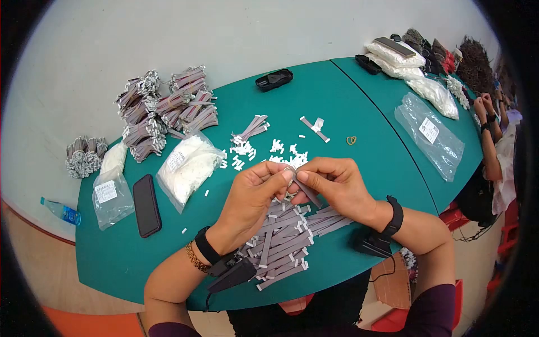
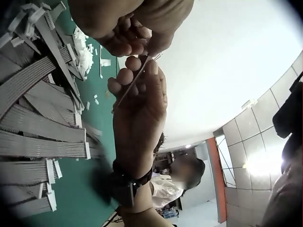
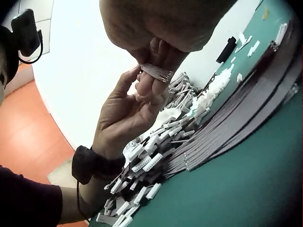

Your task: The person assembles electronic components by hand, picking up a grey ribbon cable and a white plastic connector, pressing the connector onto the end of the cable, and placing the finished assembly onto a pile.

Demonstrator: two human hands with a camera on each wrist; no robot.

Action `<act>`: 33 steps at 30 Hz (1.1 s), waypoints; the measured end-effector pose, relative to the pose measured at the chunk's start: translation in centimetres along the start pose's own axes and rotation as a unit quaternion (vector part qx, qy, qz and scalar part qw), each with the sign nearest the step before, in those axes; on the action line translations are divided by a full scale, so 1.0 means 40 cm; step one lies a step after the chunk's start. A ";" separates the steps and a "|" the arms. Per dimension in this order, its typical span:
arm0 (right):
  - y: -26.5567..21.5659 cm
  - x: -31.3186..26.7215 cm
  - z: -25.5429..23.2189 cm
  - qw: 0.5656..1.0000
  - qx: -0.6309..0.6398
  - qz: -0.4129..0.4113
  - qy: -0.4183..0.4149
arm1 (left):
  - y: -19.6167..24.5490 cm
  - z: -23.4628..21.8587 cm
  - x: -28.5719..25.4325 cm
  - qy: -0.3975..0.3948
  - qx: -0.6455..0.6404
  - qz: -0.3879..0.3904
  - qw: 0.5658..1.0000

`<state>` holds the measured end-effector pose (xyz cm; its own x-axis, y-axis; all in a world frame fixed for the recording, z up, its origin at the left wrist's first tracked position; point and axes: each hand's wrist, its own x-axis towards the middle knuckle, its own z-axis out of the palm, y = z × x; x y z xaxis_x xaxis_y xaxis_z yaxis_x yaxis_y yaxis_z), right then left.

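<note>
hands, two: left hand (image 1: 247, 194) and right hand (image 1: 343, 186), thumb and fingers of each pinching the same piece.

grey flat ribbon cable (image 1: 309, 190), one, held between both hands above the table; the right wrist view alone shows its wires fanned into separate tips, the head view having fingers over much of it.

black wrist cameras (image 1: 233, 275), two; beaded bracelet (image 1: 196, 258), one, on the left wrist, plain only in the head view.

heap of ribbon cables (image 1: 278, 241), white-ended, below the hands, overlapping, beyond counting; sheaf of cables (image 1: 332, 221), one, beside it, seen at length in the right wrist view.

loose white connectors (image 1: 297, 160), piled past the hands, uncountable.

smartphone (image 1: 147, 205), one, dark-screened; labelled bags of white pieces (image 1: 193, 168), two, just beyond the phone.

single cable with white tag (image 1: 321, 132), one; black case (image 1: 274, 80), one; clear labelled bag (image 1: 430, 154), one, flat, at right.

banded cable bundles (image 1: 168, 106), stacked by the wall, number unclear.

person in a pale top (image 2: 165, 191), one, head and torso given by the left wrist view only.
</note>
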<state>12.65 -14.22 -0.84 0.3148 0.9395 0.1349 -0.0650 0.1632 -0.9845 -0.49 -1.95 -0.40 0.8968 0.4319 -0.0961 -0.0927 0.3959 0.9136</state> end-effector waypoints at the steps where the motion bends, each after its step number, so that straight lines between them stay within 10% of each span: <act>1: -0.003 0.000 0.000 1.000 -0.007 0.003 -0.001 | -0.001 0.000 -0.001 0.001 0.004 0.005 1.000; 33: 0.000 0.002 0.001 0.999 0.041 0.002 -0.010 | -0.007 -0.004 0.001 0.006 0.031 0.043 0.999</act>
<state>12.64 -14.14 -0.81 0.2961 0.9458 0.1332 -0.1446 0.1822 -0.9726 -0.49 -1.92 -0.72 0.8817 0.4714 -0.0197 -0.1420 0.3051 0.9417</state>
